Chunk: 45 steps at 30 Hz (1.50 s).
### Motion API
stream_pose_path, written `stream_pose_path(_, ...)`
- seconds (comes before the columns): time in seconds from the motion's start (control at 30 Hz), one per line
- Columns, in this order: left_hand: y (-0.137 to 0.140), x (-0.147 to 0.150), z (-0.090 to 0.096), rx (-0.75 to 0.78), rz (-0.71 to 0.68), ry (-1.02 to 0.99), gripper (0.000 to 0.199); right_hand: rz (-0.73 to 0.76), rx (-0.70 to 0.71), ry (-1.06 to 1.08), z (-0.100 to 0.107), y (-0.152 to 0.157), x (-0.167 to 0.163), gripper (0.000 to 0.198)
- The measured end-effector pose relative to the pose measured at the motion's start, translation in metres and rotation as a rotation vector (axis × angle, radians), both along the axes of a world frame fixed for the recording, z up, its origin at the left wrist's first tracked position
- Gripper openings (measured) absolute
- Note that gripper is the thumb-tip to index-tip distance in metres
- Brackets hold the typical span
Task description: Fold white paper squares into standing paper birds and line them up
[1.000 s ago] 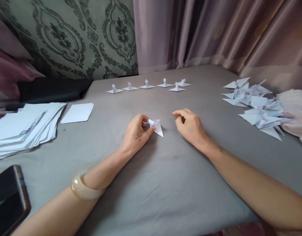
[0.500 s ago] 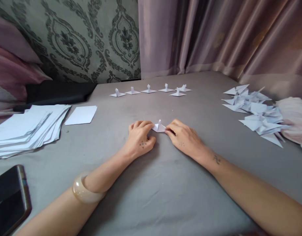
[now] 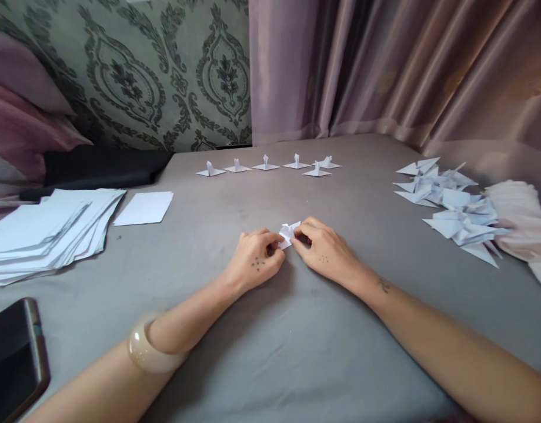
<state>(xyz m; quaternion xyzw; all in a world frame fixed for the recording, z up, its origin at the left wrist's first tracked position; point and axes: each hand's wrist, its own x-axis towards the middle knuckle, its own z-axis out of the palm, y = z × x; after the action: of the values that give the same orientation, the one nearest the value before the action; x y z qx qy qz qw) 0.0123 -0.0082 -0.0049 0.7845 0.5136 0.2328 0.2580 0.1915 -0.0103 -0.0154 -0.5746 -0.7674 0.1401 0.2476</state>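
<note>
A small folded white paper crane is between my two hands, at the middle of the grey cloth surface. My left hand pinches its left side between thumb and fingers. On the other side, my right hand grips the right part with thumb and forefinger. The paper is tilted, with a point sticking up towards the right. My fingertips cover parts of its edges. A pale bangle circles my left forearm.
Several small folded paper pieces stand in a row farther back. To the right lies a heap of folded paper cranes beside a pale cloth. A stack of white paper, a separate sheet pile and a phone lie left.
The paper crane has been turned and tilted between my hands. My left thumb has closed up to the fingers onto the paper, and both hands have shifted slightly.
</note>
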Motion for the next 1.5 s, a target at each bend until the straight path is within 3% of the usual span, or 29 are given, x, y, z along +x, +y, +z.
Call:
stream_pose_path(0.17,0.003,-0.003,-0.001,0.02,0.152,-0.117,0.026,0.115,-0.063,0.082,-0.001,0.012,0.005,0.015)
stream_pose_path(0.33,0.006,-0.004,-0.006,0.061,0.076,-0.139,0.022,0.217,-0.089,0.109,-0.002,0.018,0.004,0.019)
stream_pose_path(0.5,0.01,-0.003,-0.007,-0.008,0.047,-0.16,0.011,0.128,-0.088,0.199,-0.002,0.015,-0.001,0.012)
stream_pose_path(1.1,0.011,-0.003,-0.006,0.076,0.056,-0.082,0.011,0.048,-0.081,0.264,0.006,0.001,-0.01,0.007)
stream_pose_path(1.5,0.014,-0.003,-0.008,0.111,0.017,-0.011,0.015,-0.044,-0.204,0.279,0.015,0.002,-0.021,0.023)
